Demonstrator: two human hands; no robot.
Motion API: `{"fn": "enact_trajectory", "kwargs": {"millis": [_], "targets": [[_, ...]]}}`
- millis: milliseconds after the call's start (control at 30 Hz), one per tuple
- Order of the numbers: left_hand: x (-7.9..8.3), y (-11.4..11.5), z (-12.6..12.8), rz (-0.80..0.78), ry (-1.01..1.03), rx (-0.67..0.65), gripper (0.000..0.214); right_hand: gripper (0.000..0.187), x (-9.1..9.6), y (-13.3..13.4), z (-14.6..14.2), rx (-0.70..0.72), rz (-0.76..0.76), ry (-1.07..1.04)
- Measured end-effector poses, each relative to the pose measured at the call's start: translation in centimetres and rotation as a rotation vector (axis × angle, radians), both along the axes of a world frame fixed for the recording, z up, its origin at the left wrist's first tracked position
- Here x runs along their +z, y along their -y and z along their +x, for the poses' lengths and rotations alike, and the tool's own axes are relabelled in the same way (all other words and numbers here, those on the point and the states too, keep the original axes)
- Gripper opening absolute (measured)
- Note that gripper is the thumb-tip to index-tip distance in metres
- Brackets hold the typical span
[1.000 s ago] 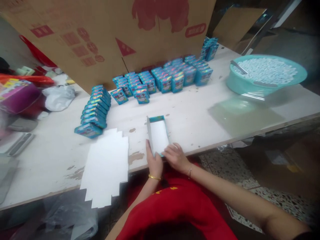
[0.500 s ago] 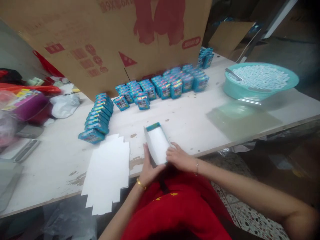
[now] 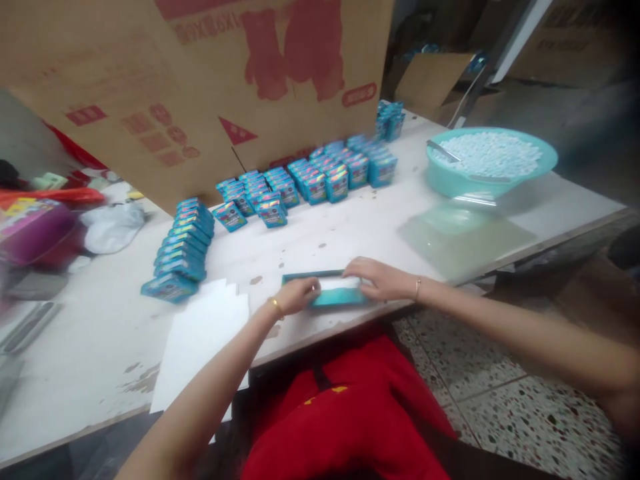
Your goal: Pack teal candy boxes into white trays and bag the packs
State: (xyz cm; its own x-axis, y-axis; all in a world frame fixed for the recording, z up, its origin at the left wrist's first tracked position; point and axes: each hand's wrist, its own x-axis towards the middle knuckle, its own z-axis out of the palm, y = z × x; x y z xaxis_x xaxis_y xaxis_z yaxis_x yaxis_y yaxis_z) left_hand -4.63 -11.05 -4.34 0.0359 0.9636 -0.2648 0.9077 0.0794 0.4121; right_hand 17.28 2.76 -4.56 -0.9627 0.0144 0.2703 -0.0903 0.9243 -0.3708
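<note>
A shallow open cardboard box (image 3: 337,298), teal outside and white inside, lies lengthwise near the table's front edge. My left hand (image 3: 299,294) is closed on its left end, thumb and fingers bent over the wall. At the opposite end my right hand (image 3: 384,279) grips the box, its fingers curled over the rim. Left of the box lies a stack of flat white die-cut card blanks (image 3: 197,340), partly covered by my left forearm.
Rows of small blue printed packs (image 3: 315,183) stand before a big brown carton (image 3: 200,87); another row (image 3: 183,250) runs along the left. At right are a turquoise basin (image 3: 465,179) of small pale pieces and a clear plastic sheet (image 3: 465,237). Bags and a purple container (image 3: 37,230) sit far left.
The box has turned from pointing away from me to lying crosswise, and now rests further onto the table. Both hands have shifted to its two ends. The camera view has moved slightly.
</note>
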Motion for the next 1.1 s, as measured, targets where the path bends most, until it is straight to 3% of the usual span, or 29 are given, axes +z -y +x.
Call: {"fn": "enact_trajectory", "kwargs": {"millis": [67, 133, 233, 333, 467, 633, 867, 933, 1000, 1067, 1100], "targets": [[-0.6, -0.5, -0.3, -0.027, 0.098, 0.044, 0.021, 0.041, -1.3, 2.5, -0.1, -0.082, 0.019, -0.072], [-1.2, -0.2, -0.4, 0.029, 0.092, 0.033, 0.021, 0.043, -3.3, 5.0, -0.6, -0.159, 0.135, -0.072], [-1.9, 1.9, 0.0, 0.252, -0.114, -0.062, 0.029, 0.019, -6.0, 7.2, -1.6, -0.284, 0.281, -0.028], [-2.4, 4.4, 0.6, 0.393, -0.317, -0.129, 0.030, 0.019, -7.1, 7.4, -2.3, -0.327, 0.326, 0.006], [-2.8, 5.8, 1.1, 0.319, -0.390, -0.073, 0.026, 0.019, -6.6, 7.1, -2.4, -0.370, 0.331, 0.063], [-2.3, 4.4, 1.0, 0.081, -0.266, 0.039, 0.022, 0.017, -5.2, 6.9, -2.9, -0.402, 0.306, 0.236], [-0.2, 3.1, -0.3, 0.031, -0.146, -0.020, 0.012, 0.016, -3.2, 5.7, -4.1, -0.248, 0.201, 0.413], [0.5, 3.7, -0.8, 0.154, -0.167, 0.112, 0.022, 0.014, -3.0, 5.7, -4.0, -0.229, 0.218, 0.387], [0.9, 4.3, -1.4, 0.235, -0.216, 0.366, 0.036, 0.015, -3.0, 5.9, -3.9, -0.222, 0.235, 0.374], [0.7, 4.6, -1.9, 0.127, -0.273, 0.566, 0.039, 0.017, -3.1, 6.1, -3.8, -0.233, 0.242, 0.383], [0.5, 4.5, -2.1, 0.028, -0.299, 0.601, 0.036, 0.018, -3.1, 6.2, -3.7, -0.239, 0.241, 0.391]]}}
